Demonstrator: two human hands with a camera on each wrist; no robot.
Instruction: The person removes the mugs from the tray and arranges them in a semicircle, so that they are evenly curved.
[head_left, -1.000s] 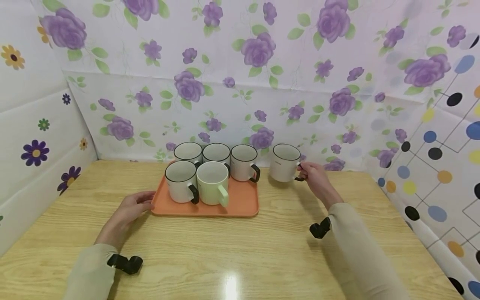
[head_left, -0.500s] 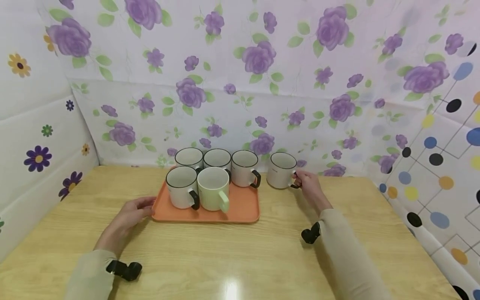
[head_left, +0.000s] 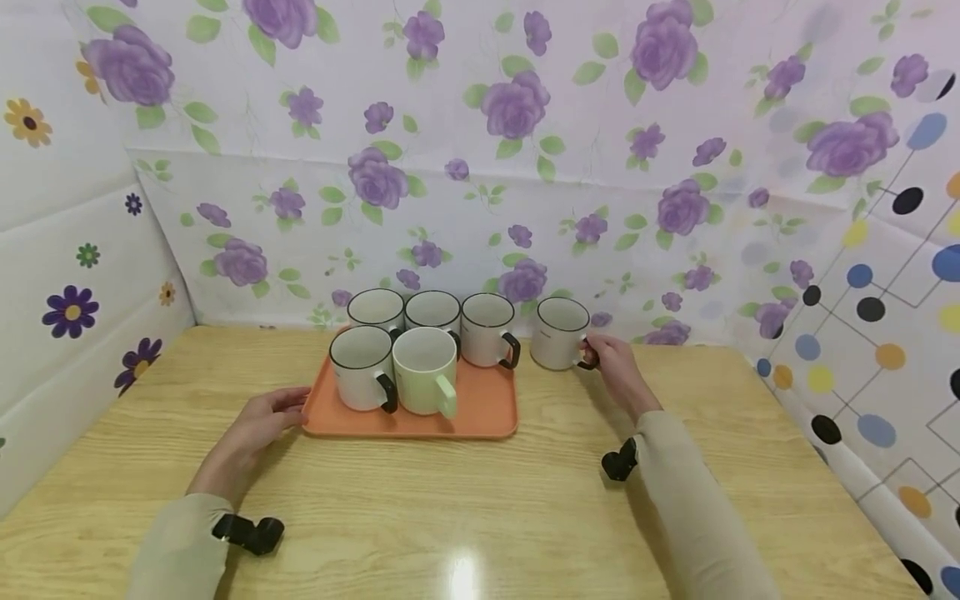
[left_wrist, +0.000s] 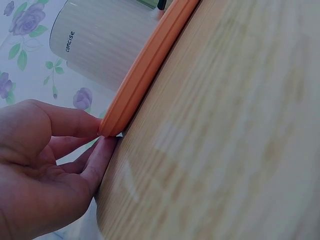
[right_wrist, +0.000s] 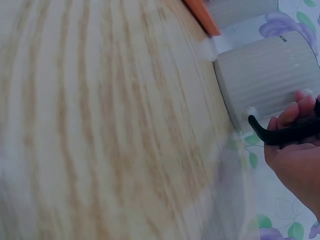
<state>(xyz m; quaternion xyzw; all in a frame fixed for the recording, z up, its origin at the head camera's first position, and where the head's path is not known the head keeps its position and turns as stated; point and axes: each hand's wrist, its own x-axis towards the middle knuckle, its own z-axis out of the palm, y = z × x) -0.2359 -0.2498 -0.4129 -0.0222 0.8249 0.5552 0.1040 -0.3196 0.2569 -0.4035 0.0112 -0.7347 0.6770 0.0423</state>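
Note:
An orange tray [head_left: 487, 408] carries several mugs. At its front are a white mug [head_left: 362, 379] with black rim and handle, and a pale green mug [head_left: 424, 375]. Three more black-rimmed mugs line the back, the rightmost mug [head_left: 487, 333] fully in sight. My left hand [head_left: 262, 425] pinches the tray's left front corner between thumb and finger, plain in the left wrist view at the tray edge [left_wrist: 131, 95]. Right of the tray, my right hand [head_left: 618, 371] grips the black handle of another white mug [head_left: 558, 337]. That mug is upright, its base at the table surface.
The wood-grain table [head_left: 420, 508] runs back to a purple-flowered cloth wall [head_left: 450, 208]. Patterned cloth walls also stand at the left [head_left: 67, 250] and right. The held mug is close to the back wall, with a narrow gap between it and the tray.
My right hand has brought the white mug down and slightly left, closer to the tray. My left hand stays at the tray corner, and the tray's mugs have not shifted.

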